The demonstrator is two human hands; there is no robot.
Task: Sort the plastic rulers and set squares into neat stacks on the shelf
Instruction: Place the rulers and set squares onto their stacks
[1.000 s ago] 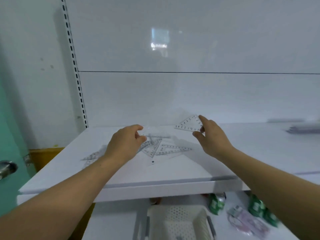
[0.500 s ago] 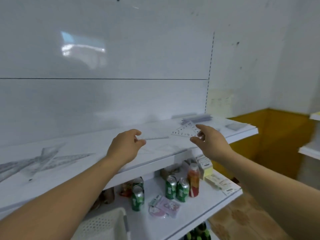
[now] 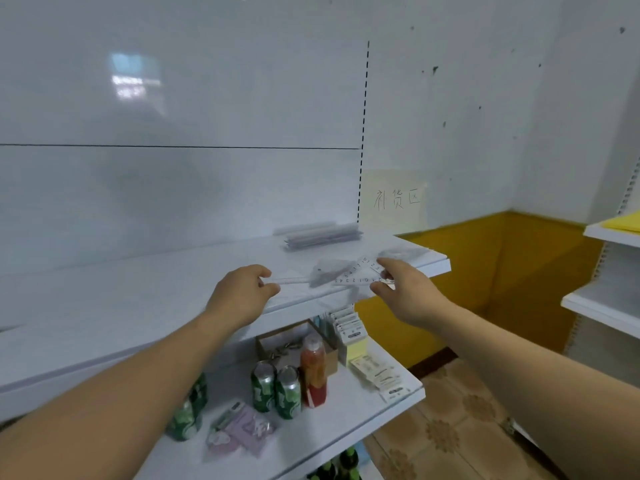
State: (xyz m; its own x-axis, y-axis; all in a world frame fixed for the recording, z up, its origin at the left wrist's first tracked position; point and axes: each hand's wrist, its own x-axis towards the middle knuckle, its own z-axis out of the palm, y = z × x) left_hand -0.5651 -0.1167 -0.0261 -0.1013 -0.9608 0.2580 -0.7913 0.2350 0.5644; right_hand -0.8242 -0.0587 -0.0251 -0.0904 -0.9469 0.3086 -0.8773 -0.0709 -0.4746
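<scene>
My right hand (image 3: 401,289) pinches a clear plastic set square (image 3: 360,273) with printed numbers, just above the right end of the white shelf (image 3: 138,306). My left hand (image 3: 242,292) pinches one end of a thin clear ruler (image 3: 291,280) that points toward the set square. Behind them, against the back panel, lies a neat stack of clear rulers (image 3: 322,234). A faint pile of clear set squares (image 3: 398,253) lies at the shelf's right corner.
The lower shelf (image 3: 346,417) carries green cans (image 3: 277,391), an orange bottle (image 3: 313,370), a brown box (image 3: 294,344), yellow pads (image 3: 351,336) and packets. A second shelf unit (image 3: 609,299) stands to the right across a tiled floor.
The view has swung from the left end of the shelf, with its scattered set squares, to the right end. Both hands moved right with the set square and the ruler.
</scene>
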